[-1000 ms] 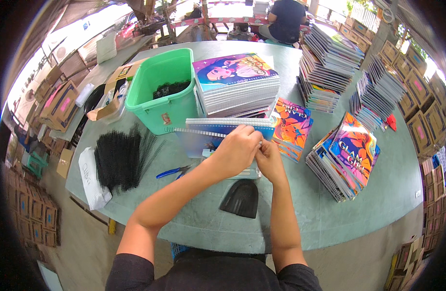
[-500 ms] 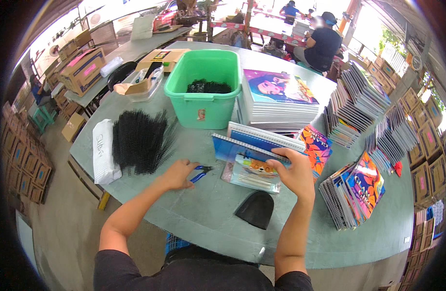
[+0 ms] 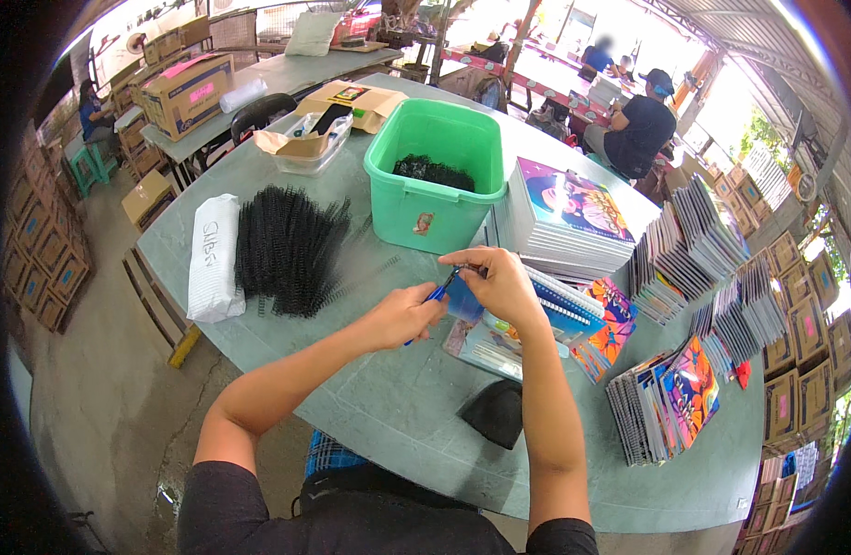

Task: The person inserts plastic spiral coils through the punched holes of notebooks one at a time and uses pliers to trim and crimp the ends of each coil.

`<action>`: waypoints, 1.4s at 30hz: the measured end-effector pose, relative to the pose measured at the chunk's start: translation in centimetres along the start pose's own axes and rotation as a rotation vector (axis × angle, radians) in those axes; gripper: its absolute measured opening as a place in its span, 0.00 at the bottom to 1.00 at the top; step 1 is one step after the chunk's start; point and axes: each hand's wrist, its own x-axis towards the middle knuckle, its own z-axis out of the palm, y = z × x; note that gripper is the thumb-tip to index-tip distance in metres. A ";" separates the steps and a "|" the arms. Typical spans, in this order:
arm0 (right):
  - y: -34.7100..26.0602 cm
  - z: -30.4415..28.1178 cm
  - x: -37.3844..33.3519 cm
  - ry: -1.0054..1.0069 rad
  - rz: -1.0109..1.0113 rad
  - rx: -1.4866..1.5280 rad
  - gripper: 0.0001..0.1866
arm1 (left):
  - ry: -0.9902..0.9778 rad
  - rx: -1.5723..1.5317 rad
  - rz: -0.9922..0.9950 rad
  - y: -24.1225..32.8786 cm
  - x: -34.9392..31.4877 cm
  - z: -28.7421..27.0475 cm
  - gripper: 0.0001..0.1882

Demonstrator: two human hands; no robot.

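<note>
My left hand (image 3: 405, 317) is wrapped round a pair of blue-handled pliers (image 3: 436, 294), their tip raised to the near left corner of a blue spiral notebook (image 3: 566, 319). Bent over that same corner is my right hand (image 3: 499, 285), its fingertips closed at the pliers' jaws. What they pinch there is hidden. The notebook leans with its coil edge up, against another wire-edged notebook behind it. Below lies a clear-wrapped pack with a cartoon animal cover (image 3: 490, 347). A black curved pad (image 3: 495, 413) rests on the table near my right forearm.
A heap of black plastic coils (image 3: 291, 250) lies left, beside a white wrapped roll (image 3: 215, 259). The green tub (image 3: 435, 222) behind holds more coils. Stacks of notebooks (image 3: 573, 242) stand right, including a colourful-covered pile (image 3: 661, 407). Other people sit farther back.
My left hand has picked the pliers up off the table and brought them to the notebook. My right hand has moved left along the coil edge to its corner. The view has shifted.
</note>
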 end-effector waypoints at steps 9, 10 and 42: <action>0.9 0.1 0.0 0.000 -0.113 0.016 0.17 | 0.099 0.161 0.160 -0.4 0.3 -0.3 0.17; 1.1 0.5 0.0 0.012 -0.161 -0.031 0.16 | 0.120 0.294 0.234 -0.4 0.8 -0.7 0.17; 4.4 3.5 -6.1 0.507 -0.172 -0.901 0.31 | 0.178 1.012 0.423 -11.2 -1.3 -2.1 0.26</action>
